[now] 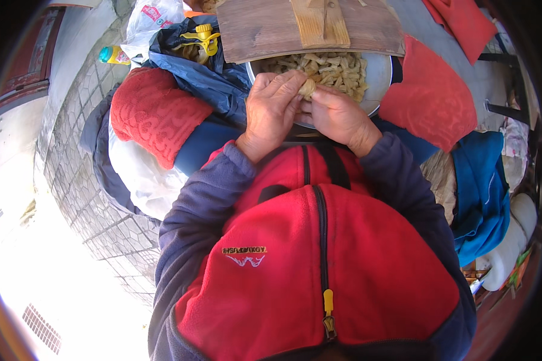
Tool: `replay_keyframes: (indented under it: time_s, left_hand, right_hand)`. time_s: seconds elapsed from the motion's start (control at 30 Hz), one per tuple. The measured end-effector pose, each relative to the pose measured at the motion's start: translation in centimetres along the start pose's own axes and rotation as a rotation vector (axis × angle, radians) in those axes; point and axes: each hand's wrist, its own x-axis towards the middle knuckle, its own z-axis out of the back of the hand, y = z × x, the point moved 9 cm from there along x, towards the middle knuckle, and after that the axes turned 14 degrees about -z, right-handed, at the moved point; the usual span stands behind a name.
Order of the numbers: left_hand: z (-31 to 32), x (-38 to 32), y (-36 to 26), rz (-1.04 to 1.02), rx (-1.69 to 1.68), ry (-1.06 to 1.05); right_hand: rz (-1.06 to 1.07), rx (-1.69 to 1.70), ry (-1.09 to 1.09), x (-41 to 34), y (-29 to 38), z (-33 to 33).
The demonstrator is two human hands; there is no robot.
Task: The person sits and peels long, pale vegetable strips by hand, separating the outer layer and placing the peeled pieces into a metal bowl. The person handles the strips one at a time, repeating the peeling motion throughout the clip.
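Before my chest, my left hand (pixel 273 106) and my right hand (pixel 341 115) meet over a pale metal basin (pixel 379 85). Between their fingertips they pinch a small yellowish wrapped bundle (pixel 307 89), looking like thin strips wound round and round. My left fingers cover part of it from the left; my right thumb and fingers press its right side. Many similar knotted, yellowish pieces (pixel 343 74) fill the basin behind the hands. A wooden board (pixel 262 31) with a lighter wood strip (pixel 323 27) fixed on it covers the basin's far part.
Left of the basin, a dark plastic bag (pixel 185 79) holds a yellow plastic clamp (pixel 204 39). Beyond are a white plastic bag (pixel 151 20) and a teal-capped yellow bottle (pixel 116 55). Red cloths (pixel 156 110) cover both knees. At right hangs blue fabric (pixel 481 194).
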Motion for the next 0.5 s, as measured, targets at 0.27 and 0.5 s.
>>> replay_keyframes:
  time_s: [0.27, 0.5]
  left_hand:
    - [-1.4, 1.4, 0.3, 0.321, -0.448, 0.044]
    - [-4.8, 1.2, 3.1, 0.566, -0.541, 0.127]
  right_hand:
    - [0.563, -0.808, -0.448, -3.4, 5.5, 0.1]
    - [0.969, -1.444, -0.587, -7.2, 8.2, -6.2]
